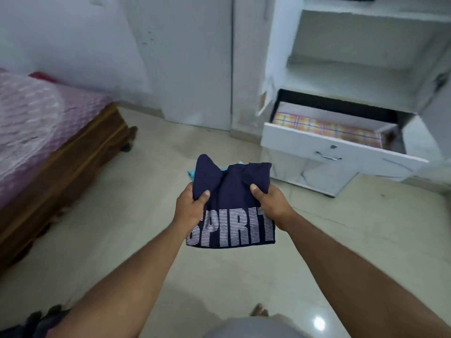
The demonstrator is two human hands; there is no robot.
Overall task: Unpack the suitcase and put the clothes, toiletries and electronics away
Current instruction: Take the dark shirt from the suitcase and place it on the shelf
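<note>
Fabric first: navy folded tee (pixel 231 203) w/ white "SPIRIT" print sits mid-frame, held out in front of the body over the floor (pixel 146 264). Left hand (pixel 189 208) grips its 9 o'clock edge, thumb on top, fingers curled under; right hand (pixel 268 203) does the same at the 3 o'clock edge. Both pinch cloth, neither spread. A bit of light-blue cloth (pixel 191 173) peeks out behind the tee at approx 11 o'clock; can't tell if it's another garment in the same stack.

Handling, judged: soft, light, limp, no stiffness. The far edge already puckers into two peaks between the thumbs, so the fold will slump if held by one side only. Not fragile or slippery. Best hold is as now, both side edges, or a flat palm underneath.

Open drawer (pixel 341 145) w/ checked liner lies at 2 o'clock, well apart from the tee, white shelves (pixel 341 76) above it. Bed (pixel 48 132) at 9 o'clock. Suitcase not in view.
</note>
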